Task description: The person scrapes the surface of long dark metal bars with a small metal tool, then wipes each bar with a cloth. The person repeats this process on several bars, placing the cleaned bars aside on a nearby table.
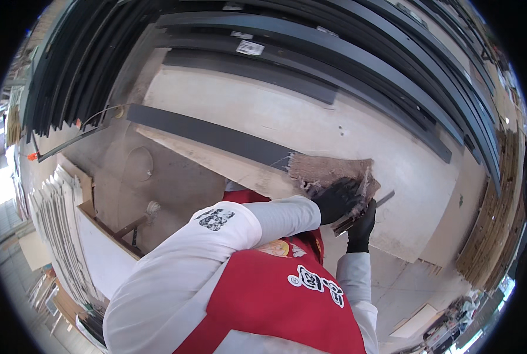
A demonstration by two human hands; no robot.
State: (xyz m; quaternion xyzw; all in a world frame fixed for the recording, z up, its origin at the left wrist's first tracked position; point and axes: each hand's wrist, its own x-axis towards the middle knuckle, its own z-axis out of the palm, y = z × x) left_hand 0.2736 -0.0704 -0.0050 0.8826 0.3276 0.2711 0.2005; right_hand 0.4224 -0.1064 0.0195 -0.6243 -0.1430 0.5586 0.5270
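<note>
A long dark grey strip (210, 134) lies across the pale board (419, 206), its right part under a frayed brown cloth (325, 168). My left hand (339, 199), in a black glove, is closed on the bunched cloth near the strip's right end. My right hand (360, 227), gloved alike, grips the edge of that end just below and right of the left one. A short narrow piece (386, 197) sticks out from under the cloth beside my fingers; how it joins the strip is hidden.
Dark strips (287, 59) lie across the board's far side, and more stand stacked (69, 71) at upper left. Brown boards (481, 242) are piled at the right. White sheets (63, 224) lean at the left beside the grey floor (169, 206).
</note>
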